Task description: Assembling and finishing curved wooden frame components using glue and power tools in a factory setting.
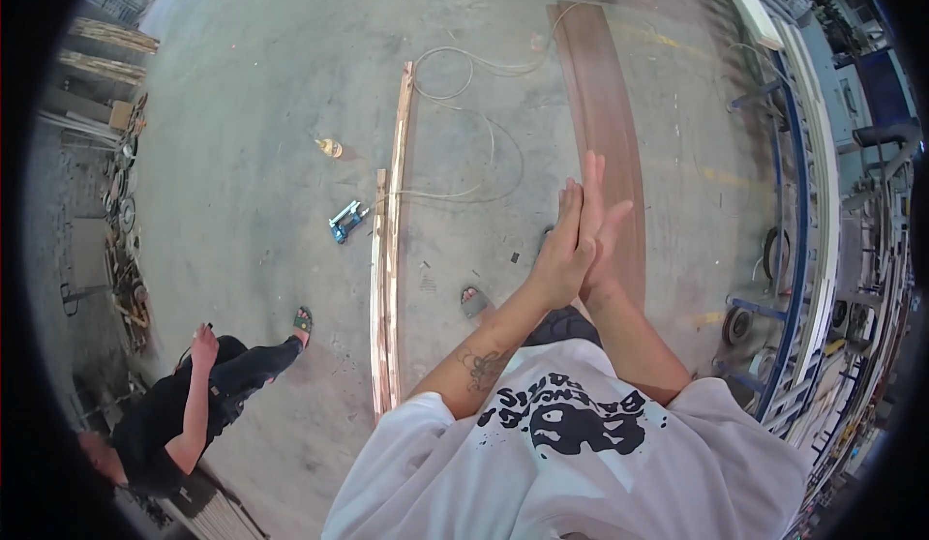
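Observation:
In front of my white shirt, my left hand [559, 261] and my right hand [606, 246] are pressed palm to palm. The fingers of both are stretched out and point away from me, and I see nothing held between them. Below them on the floor runs a long brown board [598, 85], apart from my hands. To the left lie two long pale wooden strips [400, 114] side by side, one reaching farther away than the other. A blue and silver nail gun [344, 223] rests just left of the strips.
A yellowish bottle [330, 147] lies beyond the nail gun. A thin air hose [455, 49] loops over the floor near the strips. At lower left is another person [184, 405] in dark clothes. A blue metal rack [799, 211] with long stock lines the right side.

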Available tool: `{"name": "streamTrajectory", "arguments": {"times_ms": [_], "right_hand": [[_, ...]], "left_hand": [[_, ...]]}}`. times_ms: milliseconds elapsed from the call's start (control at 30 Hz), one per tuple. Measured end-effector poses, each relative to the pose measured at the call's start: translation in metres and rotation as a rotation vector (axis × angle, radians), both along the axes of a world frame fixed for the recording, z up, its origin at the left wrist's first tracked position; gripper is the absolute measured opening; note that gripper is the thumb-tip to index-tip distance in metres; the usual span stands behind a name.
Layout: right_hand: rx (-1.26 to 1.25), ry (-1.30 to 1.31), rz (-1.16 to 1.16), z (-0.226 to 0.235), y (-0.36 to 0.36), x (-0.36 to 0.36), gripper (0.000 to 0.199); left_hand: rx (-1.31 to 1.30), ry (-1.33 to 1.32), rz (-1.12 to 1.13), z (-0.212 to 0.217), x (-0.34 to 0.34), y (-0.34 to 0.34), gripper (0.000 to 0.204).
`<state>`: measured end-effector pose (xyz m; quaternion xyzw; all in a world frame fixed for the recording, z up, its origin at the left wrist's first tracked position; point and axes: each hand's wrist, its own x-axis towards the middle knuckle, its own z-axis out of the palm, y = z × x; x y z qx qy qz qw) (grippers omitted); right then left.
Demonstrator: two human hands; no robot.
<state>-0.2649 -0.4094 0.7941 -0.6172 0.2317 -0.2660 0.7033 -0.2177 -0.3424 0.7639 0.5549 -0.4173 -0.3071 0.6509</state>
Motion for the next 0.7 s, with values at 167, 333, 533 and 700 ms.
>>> {"name": "streamTrajectory", "arguments": {"times_ms": [167,333,533,700], "right_hand": [[0.241,-0.015,-0.106,-0.047,-0.097,0.029,0.091],[-0.008,0.615,0.150,-0.216,-0.221,0.022,0.088],[-0.304,1.483,0.788,-0.311,-0.264,-0.077,0.062],[0.248,1.268,0.375,-0.366,-0.266,-0.205,0.041]], "left_hand": [[0.270,0.082,-0.133,0.017,0.009,-0.025,0.086],[0.400,0.096,-0.145,0.010,0.023,-0.024,0.048],[1.078,0.542,0.943,-0.159,0.030,0.239,0.015],[1.655,-0.452,0.346,-0.151,-0.039,0.337,0.020]]}}
